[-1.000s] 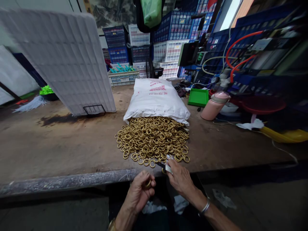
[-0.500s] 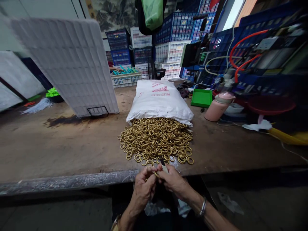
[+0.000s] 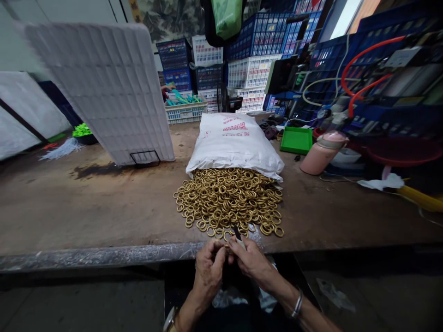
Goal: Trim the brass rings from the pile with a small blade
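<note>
Over the table's front edge, my left hand [image 3: 208,265] is closed with thumb and fingers pinched on a brass-coloured ring [image 3: 226,246], mostly covered by the fingers. My right hand [image 3: 252,259] meets it there, its fingertips at the same ring. It grips a slim knife-like tool [image 3: 238,234] with a dark tip and a pale lower part, tip pointing away from me. Just beyond both hands lies a heap of brass-coloured rings [image 3: 231,198], spilling from the mouth of a white woven sack [image 3: 235,143] with red print.
A tall white padded panel [image 3: 104,92] leans on a black wire stand at left. To the right are a green tray [image 3: 296,140], a pink bottle [image 3: 321,154] and a machine with orange hoses [image 3: 367,50]. Stacked crates [image 3: 254,71] fill the back. The wooden table [image 3: 86,212] has a plastic-wrapped front edge.
The whole view has shifted slightly, so things appear further right. Both hands stay together at the ring, which is now more covered by the fingers.
</note>
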A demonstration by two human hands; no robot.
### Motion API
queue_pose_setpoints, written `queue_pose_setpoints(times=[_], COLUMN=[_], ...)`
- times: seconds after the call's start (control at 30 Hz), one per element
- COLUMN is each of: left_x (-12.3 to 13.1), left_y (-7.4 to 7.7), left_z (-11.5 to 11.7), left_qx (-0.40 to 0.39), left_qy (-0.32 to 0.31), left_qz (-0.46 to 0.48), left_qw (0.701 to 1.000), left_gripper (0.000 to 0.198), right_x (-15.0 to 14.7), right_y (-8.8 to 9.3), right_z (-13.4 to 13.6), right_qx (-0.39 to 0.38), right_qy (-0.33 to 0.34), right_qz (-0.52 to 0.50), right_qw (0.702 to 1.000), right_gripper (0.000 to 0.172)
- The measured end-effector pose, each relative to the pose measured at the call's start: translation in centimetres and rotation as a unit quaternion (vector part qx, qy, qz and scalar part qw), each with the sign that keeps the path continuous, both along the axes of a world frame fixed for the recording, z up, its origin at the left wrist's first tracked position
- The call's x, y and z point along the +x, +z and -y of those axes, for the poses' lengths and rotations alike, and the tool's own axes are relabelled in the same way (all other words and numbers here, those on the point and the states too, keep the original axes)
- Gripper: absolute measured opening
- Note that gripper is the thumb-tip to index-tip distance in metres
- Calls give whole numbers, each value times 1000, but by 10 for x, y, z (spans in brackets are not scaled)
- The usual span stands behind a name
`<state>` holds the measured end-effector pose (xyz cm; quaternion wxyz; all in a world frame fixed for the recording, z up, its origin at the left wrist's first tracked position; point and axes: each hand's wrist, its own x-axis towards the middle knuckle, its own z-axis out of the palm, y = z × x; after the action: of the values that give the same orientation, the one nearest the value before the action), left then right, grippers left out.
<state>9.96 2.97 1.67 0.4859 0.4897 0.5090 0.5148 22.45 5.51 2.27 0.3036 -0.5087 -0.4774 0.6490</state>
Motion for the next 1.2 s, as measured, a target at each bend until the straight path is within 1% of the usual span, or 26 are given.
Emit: queue_pose_setpoints(times=[0.13,0.23,0.33,0.4,0.53,0.6,0.67,0.77,0.83,0.9,1.0,1.2], left_x=[0,0,-2,-3,-4,-3,-2,-2,-3,-3,-2,-4], left_y=[5,7,2,-2,-6,-4,0,7,9,10,11,6], left_z=[1,1,1,2,4,4,4,3,2,1,1,2], left_qx=[-28,-84,-160,-190,-196,-191,-187,-182,-173,-156,-136,-97], left_qy=[-14,-39,-84,-104,-98,-85,-74,-59,-52,-50,-54,-58], left_qz=[29,65,121,144,162,170,176,172,166,166,163,113], left_qw=[999,994,976,965,962,963,964,966,969,972,976,987], left_gripper=[17,23,33,36,36,36,35,35,36,36,37,35], right_x=[-2,-3,-3,-4,-5,-5,-2,3,5,5,4,2], right_y=[0,3,3,1,-4,-5,-6,-6,-7,-9,-11,-12], right_z=[-2,-4,-5,-5,-4,-5,-6,-5,-1,2,6,6], right_qx=[67,95,116,124,118,112,128,201,249,276,287,288], right_qy=[-16,-19,-12,-3,2,5,1,3,37,83,126,151], right_qz=[42,64,93,107,81,62,84,178,228,260,299,377], right_qw=[997,993,989,987,990,992,988,963,940,922,901,867], right_gripper=[32,28,27,28,26,27,30,29,21,14,22,30])
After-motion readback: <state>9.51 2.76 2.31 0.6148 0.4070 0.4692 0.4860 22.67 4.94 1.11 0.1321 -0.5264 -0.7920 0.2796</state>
